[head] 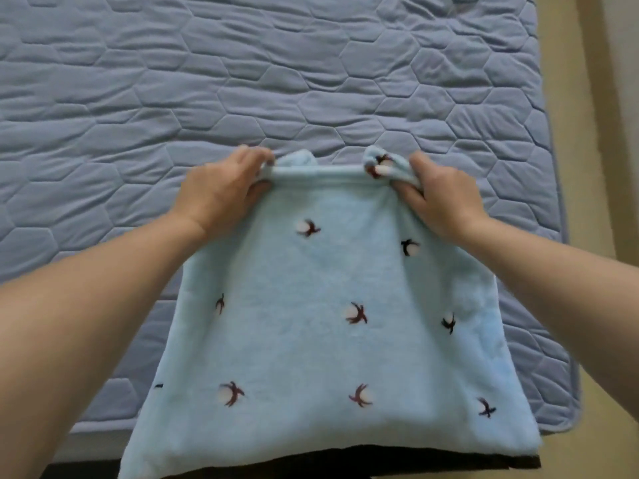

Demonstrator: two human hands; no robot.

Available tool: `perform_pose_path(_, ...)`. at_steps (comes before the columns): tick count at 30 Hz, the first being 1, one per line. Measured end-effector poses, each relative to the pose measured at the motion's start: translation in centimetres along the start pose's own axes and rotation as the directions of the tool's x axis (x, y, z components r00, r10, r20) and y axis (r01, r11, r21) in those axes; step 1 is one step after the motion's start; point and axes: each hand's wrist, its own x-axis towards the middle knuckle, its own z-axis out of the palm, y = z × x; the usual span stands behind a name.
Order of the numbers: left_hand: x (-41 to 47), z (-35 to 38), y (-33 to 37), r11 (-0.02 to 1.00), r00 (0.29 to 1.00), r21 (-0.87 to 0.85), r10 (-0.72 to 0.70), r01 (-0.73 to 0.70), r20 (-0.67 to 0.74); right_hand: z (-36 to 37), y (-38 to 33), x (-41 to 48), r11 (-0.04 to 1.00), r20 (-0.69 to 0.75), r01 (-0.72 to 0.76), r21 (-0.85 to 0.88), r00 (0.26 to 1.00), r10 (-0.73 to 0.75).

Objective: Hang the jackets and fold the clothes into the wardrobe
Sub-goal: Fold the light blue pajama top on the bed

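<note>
Head view: pale blue fleece garment lies flat on the quilted bed cover. Left hand and right hand each grip 1 far corner, fingers curled round bunched fabric. Judged: folding barely begun, stowing still left. No wardrobe or jackets in view. Garment type unclear; its near-left corner is cut off.

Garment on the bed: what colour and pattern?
The garment is light blue, scattered with small dark bird-like motifs; the head view shows it best.

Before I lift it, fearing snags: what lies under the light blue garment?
The quilted mattress cover shows around the light blue garment; a dark strip peeks from under its near edge. The rest is hidden.
</note>
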Motion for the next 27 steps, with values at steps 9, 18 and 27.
perform_pose_path(9, -1.7, 4.9, -1.2, 0.914, 0.888, 0.235, -0.386, 0.331, 0.248, 4.1, 1.2, -1.3, 0.955, 0.241, -0.295, -0.040, 0.924, 0.296)
perform_pose_path(18, -5.8, 3.6, -6.5, 0.333, 0.469, -0.375, -0.802, 0.865, 0.370, 3.3, 9.1, -3.4, 0.350, 0.402, -0.854, 0.386, 0.497, 0.769)
perform_pose_path(27, -4.0, 4.7, -6.3, 0.238, 0.326, -0.333, -0.915, 0.912, 0.237, 2.9, 10.1, -3.2, 0.362, 0.259, -0.836, 0.413, 0.489, 0.833)
